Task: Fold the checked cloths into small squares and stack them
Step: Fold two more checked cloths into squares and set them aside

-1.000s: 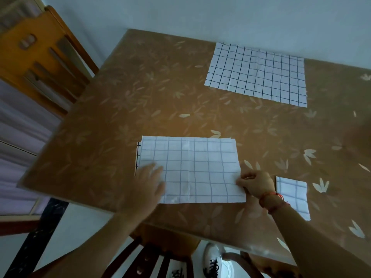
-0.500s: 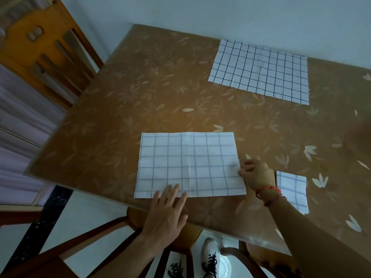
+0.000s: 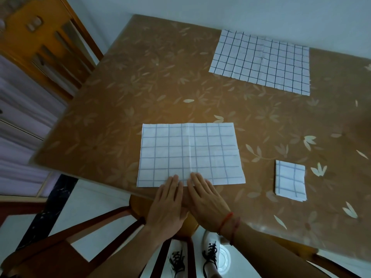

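Observation:
A half-folded checked cloth lies flat near the front edge of the brown leaf-patterned table, with a crease down its middle. My left hand and my right hand lie side by side, fingers straight, their fingertips resting on the cloth's near edge at the middle. A small folded square of checked cloth sits to the right. An unfolded checked cloth lies spread at the far right of the table.
A wooden chair back stands at the table's far left side. Another chair and my shoes show below the table's front edge. A pale wall runs behind the table.
My right hand let go of the cloth's right edge and moved left to its near edge. My left hand moved right to meet it. The cloth lies flatter.

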The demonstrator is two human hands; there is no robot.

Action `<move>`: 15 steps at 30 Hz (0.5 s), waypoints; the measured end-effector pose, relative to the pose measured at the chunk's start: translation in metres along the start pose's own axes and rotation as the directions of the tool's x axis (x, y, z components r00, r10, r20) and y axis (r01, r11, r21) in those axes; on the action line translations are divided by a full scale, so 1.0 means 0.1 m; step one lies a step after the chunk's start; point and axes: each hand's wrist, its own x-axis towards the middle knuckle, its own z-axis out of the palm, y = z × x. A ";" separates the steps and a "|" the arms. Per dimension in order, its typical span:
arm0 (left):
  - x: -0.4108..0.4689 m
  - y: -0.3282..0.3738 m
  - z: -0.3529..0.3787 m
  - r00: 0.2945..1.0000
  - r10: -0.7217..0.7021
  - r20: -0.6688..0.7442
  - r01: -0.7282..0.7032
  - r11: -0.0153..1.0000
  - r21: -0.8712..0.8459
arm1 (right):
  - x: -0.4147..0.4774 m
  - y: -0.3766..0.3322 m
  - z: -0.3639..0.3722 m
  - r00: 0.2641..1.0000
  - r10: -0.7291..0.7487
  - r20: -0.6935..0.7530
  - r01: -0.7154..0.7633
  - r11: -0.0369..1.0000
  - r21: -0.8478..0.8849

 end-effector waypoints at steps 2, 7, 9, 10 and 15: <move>-0.05 -0.01 0.06 1.000 -0.020 0.008 0.020 1.000 -0.019 | 0.00 -0.02 0.04 0.999 -0.015 0.035 0.016 1.000 -0.016; -0.16 -0.08 0.10 0.996 -0.092 -0.020 0.091 0.995 -0.041 | -0.01 -0.04 0.04 0.997 0.024 0.068 -0.023 1.000 -0.017; -0.20 -0.12 0.10 0.990 -0.135 -0.025 0.134 0.990 -0.038 | -0.02 -0.05 0.02 0.996 0.063 0.071 -0.062 0.998 -0.009; -0.21 -0.16 0.10 0.988 -0.155 -0.028 0.154 0.987 -0.034 | -0.03 -0.05 0.02 0.995 0.082 0.066 -0.081 0.997 -0.007; -0.29 -0.37 0.13 0.973 -0.229 -0.031 0.228 0.973 -0.020 | -0.16 0.07 0.04 0.985 0.170 0.035 -0.170 0.985 -0.002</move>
